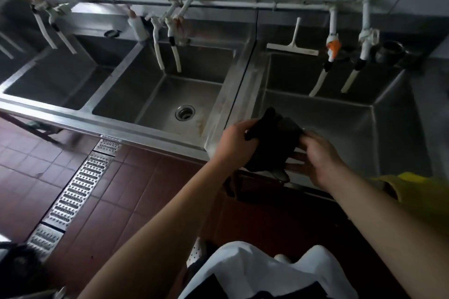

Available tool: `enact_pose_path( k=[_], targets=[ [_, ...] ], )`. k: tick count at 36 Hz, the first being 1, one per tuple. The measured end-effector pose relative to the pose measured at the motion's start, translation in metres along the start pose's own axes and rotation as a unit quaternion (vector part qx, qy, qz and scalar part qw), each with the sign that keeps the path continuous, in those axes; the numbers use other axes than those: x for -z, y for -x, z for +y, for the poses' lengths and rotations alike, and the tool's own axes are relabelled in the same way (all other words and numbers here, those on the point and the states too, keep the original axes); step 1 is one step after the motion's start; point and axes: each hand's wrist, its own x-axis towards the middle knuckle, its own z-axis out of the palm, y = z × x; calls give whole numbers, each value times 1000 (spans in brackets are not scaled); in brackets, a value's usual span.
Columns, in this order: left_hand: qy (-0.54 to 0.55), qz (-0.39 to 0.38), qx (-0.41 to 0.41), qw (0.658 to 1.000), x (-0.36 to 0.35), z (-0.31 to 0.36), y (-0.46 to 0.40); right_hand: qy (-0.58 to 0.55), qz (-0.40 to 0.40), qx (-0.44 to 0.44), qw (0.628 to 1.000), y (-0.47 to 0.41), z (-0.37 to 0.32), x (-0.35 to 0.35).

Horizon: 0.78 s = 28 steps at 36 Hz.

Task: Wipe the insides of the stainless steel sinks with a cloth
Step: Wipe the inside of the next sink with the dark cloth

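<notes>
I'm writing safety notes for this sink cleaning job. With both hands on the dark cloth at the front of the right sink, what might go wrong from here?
The cloth is bunched between the left hand and right hand; wiped like that, it may miss corners.

The taps hang low over the right sink, so a forearm might knock them.

The white squeegee rests on the back ledge and may be nudged into the basin.

Squeegee (pixel 292 42) behind right sink (pixel 393 114); drain (pixel 185 112) in middle sink (pixel 136 94).
</notes>
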Motion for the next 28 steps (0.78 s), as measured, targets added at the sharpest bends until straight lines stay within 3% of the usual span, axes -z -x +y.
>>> enact_pose_path(
  k=[2, 9, 14, 18, 22, 25, 28],
  targets=[
    [-24, 39, -15, 999, 17, -14, -1, -11, 12, -3, 1000, -1, 1, -29],
    [-21, -8, -84, 996, 57, -61, 11, -2, 3, -13, 1000, 17, 28, -147],
    [47, -145, -82, 985, 106, -100, 11, 18, 91, 11, 996, 19, 48, -192],
    [222, -238, -33, 945, 141, -124, 8, 25, 115, 25, 993, 17, 53, -214],
    [342, -229, 27, 911, 169, -146, -5, 4, 115, 15, 993, 12, 46, -228],
    [349, -176, 26, 920, 183, -161, -23, 1, 84, 19, 996, 2, 34, -234],
    [319, -148, 16, 936, 194, -174, -52, 32, 1, 25, 999, -15, 21, -235]
  ],
)
